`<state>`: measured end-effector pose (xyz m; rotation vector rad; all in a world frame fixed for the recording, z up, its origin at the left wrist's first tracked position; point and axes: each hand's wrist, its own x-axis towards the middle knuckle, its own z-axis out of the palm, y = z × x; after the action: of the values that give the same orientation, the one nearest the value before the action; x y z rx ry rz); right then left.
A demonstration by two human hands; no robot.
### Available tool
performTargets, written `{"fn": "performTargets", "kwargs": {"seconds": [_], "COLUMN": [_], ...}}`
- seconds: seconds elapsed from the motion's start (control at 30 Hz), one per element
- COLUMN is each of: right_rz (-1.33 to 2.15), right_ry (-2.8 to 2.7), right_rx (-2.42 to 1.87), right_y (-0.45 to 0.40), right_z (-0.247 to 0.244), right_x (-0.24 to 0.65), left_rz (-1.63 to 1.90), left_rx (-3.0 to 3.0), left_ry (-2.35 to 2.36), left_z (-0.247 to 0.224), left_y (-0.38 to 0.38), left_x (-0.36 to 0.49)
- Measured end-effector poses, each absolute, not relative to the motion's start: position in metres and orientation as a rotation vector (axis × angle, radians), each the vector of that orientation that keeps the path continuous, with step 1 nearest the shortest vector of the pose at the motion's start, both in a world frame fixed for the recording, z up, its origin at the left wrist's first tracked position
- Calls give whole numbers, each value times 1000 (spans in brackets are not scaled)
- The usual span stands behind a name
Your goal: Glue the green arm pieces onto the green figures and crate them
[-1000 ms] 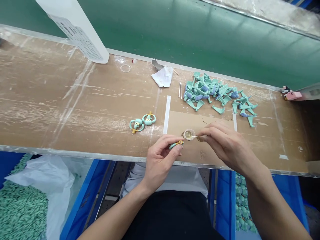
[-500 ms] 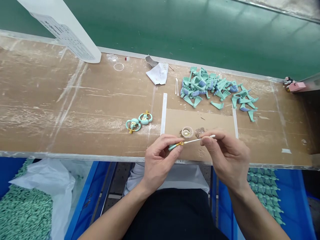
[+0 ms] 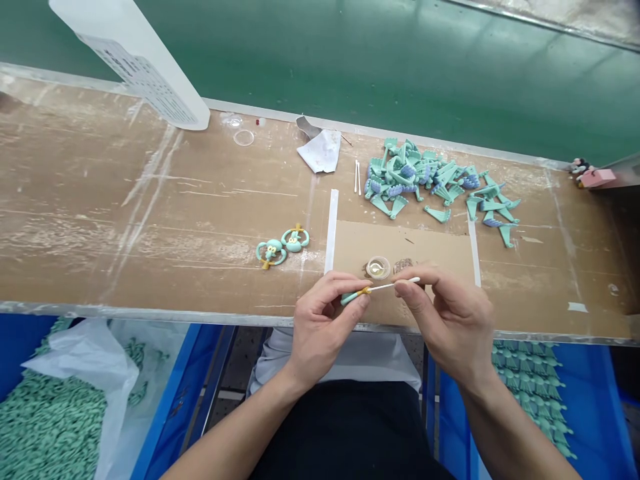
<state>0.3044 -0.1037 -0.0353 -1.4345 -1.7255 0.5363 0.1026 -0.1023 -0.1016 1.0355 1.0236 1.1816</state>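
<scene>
Between the thumb and fingers of my left hand (image 3: pixel 321 325) is a small teal and yellow toy part (image 3: pixel 356 295), its yellow end pointing right. My right hand (image 3: pixel 450 317) pinches a white cotton swab (image 3: pixel 383 287), whose left tip meets the yellow end of the part. Just beyond the hands stands a small clear cup (image 3: pixel 378 268) of pale liquid, beside a brown stained patch (image 3: pixel 403 265). Two teal figures with ring-shaped arms, one nearer (image 3: pixel 271 251) and one farther (image 3: pixel 295 239), lie left of my hands.
A pile of teal and purple parts (image 3: pixel 400 173) lies at the back right. Two swabs (image 3: pixel 357 177) and a white cloth (image 3: pixel 321 152) are left of it. A white sign (image 3: pixel 150 73) leans over the back left. Blue bins (image 3: pixel 170 400) of teal parts flank my lap.
The right hand has moved slightly left, bringing the swab's tip from just beside the yellow end into contact with it. The whole view has shifted a little.
</scene>
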Motion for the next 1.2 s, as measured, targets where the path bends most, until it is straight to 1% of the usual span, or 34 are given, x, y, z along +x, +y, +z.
{"fn": "performTargets", "kwargs": {"seconds": [0.17,0.4,0.6,0.83,1.2], "right_rz": [464,575,488,423,434], "right_ry": [-1809,-2001,-1990,-1760,-1785], "right_rx": [-1412,-1378,-1345,-1385,-1385], "right_y": [-101,-94,-93,-100,-102], "right_z": [-23,-7,-12,-19,-26], "right_x": [306,323,318,312,308], "left_rz": [1206,1232,1219,1190,1205], "left_rx": [1097,1112,1124,1026,1018], "left_ry": [1053,1034,1013,1003,975], "left_z": [-104,-105,-107,-103,-103], "left_y": [-105,-107,-105,-105,-103], "left_x": [105,114,116,117,118]}}
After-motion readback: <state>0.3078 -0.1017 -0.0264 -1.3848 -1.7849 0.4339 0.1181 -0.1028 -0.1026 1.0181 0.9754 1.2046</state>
